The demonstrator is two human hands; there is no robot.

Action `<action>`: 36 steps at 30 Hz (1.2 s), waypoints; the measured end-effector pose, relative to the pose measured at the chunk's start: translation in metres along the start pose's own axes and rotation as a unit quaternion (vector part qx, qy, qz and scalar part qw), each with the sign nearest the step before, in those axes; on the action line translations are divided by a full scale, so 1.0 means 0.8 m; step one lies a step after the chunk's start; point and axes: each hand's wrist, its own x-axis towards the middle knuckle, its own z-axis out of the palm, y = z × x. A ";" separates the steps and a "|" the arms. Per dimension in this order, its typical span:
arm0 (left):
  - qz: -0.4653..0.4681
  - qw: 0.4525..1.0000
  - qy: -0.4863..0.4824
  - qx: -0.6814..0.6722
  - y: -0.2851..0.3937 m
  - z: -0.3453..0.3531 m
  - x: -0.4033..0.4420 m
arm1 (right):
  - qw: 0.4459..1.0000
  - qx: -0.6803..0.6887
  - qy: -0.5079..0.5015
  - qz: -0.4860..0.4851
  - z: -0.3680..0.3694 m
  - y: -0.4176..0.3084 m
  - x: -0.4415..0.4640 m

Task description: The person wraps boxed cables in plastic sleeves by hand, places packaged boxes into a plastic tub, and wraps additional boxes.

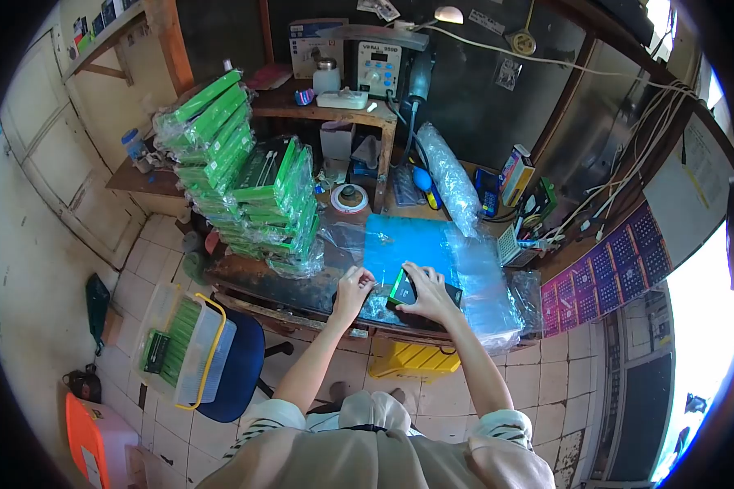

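My right hand (428, 292) grips a small black box with a bright green edge (402, 288) near the front of the desk. To its left, my left hand (355, 291) is closed with fingertips pinched together. What sits in that pinch, if anything, is too small to make out. Beneath and behind the box lies a blue mat (401, 238). Clear plastic sheeting (488, 285) covers the mat's right side and hangs over the desk's front edge. A dark flat piece beside my left wrist is mostly hidden.
Tall stacks of plastic-wrapped green boxes (261, 196) stand at the left. A rolled bubble-wrap bundle (450, 175) leans behind the mat. A soldering or hot-air station (378, 69) sits on the raised shelf. A clear bin (159, 346) holds more green boxes; a yellow crate (414, 361) is below the desk.
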 end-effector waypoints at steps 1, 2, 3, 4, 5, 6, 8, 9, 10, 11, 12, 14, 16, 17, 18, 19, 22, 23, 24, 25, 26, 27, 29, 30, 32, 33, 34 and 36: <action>-0.020 1.000 0.007 -0.006 0.002 0.001 -0.001 | 1.000 -0.021 0.010 0.010 0.001 0.003 0.002; -0.020 1.000 0.007 -0.005 0.005 0.002 -0.001 | 1.000 -0.021 0.010 0.010 0.006 0.008 0.005; -0.036 0.999 0.020 -0.024 0.008 0.003 -0.001 | 0.999 -0.042 0.015 0.023 0.010 0.012 0.009; -0.052 0.997 0.033 -0.042 0.012 0.003 0.000 | 0.997 -0.062 0.021 0.037 0.013 0.015 0.012; -0.052 0.997 0.034 -0.040 0.015 0.004 0.002 | 0.997 -0.051 0.018 0.047 0.016 0.019 0.014; -0.054 0.996 0.045 -0.053 0.016 0.004 0.003 | 0.998 -0.049 0.018 0.045 0.018 0.021 0.015; -0.057 0.995 0.056 -0.063 0.017 0.005 0.005 | 0.995 -0.077 0.065 0.015 0.024 0.025 0.018; -0.053 0.995 0.060 -0.060 0.017 0.005 0.007 | 0.990 -0.102 0.101 0.000 0.018 0.016 0.017; -0.049 0.995 0.066 -0.056 0.016 0.005 0.011 | 0.990 -0.101 0.101 -0.003 0.015 0.007 0.018; -0.049 0.995 0.069 -0.056 0.016 0.004 0.014 | 0.989 -0.065 0.135 -0.009 0.012 -0.003 0.019; -0.040 0.996 0.070 -0.041 0.022 0.002 0.016 | 0.985 -0.028 0.168 -0.013 0.010 -0.013 0.019; -0.031 0.997 0.068 -0.025 0.034 -0.002 0.020 | 0.982 0.012 0.186 -0.018 0.010 -0.030 0.024; -0.031 0.998 0.047 -0.026 0.039 -0.005 0.026 | 0.983 0.040 0.177 -0.016 0.014 -0.040 0.030; -0.016 0.999 0.045 -0.024 0.040 -0.005 0.028 | 0.979 0.057 0.197 -0.016 0.016 -0.045 0.035; -0.015 0.998 0.048 -0.023 0.044 -0.008 0.030 | 0.978 0.057 0.198 -0.019 0.017 -0.047 0.038; 0.001 0.999 0.044 -0.021 0.047 -0.011 0.032 | 0.977 0.065 0.205 -0.012 0.019 -0.049 0.040; 0.025 0.998 0.042 -0.025 0.050 -0.016 0.034 | 0.970 0.076 0.231 -0.013 0.021 -0.055 0.043; 0.039 0.999 0.017 -0.023 0.050 -0.018 0.032 | 0.966 0.085 0.244 -0.001 0.023 -0.056 0.044; 0.052 0.998 -0.009 -0.020 0.051 -0.020 0.031 | 0.962 0.094 0.257 0.011 0.024 -0.058 0.045; 0.051 0.998 -0.020 -0.020 0.053 -0.021 0.029 | 0.958 0.090 0.271 0.015 0.023 -0.062 0.045; 0.052 0.998 -0.020 -0.019 0.054 -0.022 0.028 | 0.958 0.090 0.272 0.015 0.023 -0.062 0.046; 0.054 0.998 -0.027 -0.017 0.056 -0.022 0.027 | 0.956 0.087 0.280 0.017 0.024 -0.062 0.047; 0.062 0.998 -0.031 -0.003 0.058 -0.024 0.025 | 0.953 0.083 0.289 0.020 0.024 -0.060 0.046; 0.062 0.998 -0.031 -0.004 0.055 -0.024 0.025 | 0.946 0.107 0.302 0.041 0.022 -0.056 0.045; 0.056 0.998 0.016 0.018 0.050 -0.026 0.023 | 0.938 0.130 0.315 0.060 0.017 -0.049 0.042; 0.048 0.997 0.044 0.050 0.050 -0.029 0.022 | 0.929 0.156 0.323 0.088 0.013 -0.047 0.040; 0.047 0.997 0.044 0.049 0.049 -0.027 0.022 | 0.919 0.181 0.331 0.117 0.011 -0.045 0.039; 0.041 0.993 0.099 0.041 0.048 -0.021 0.022 | 0.920 0.184 0.330 0.109 0.021 -0.042 0.038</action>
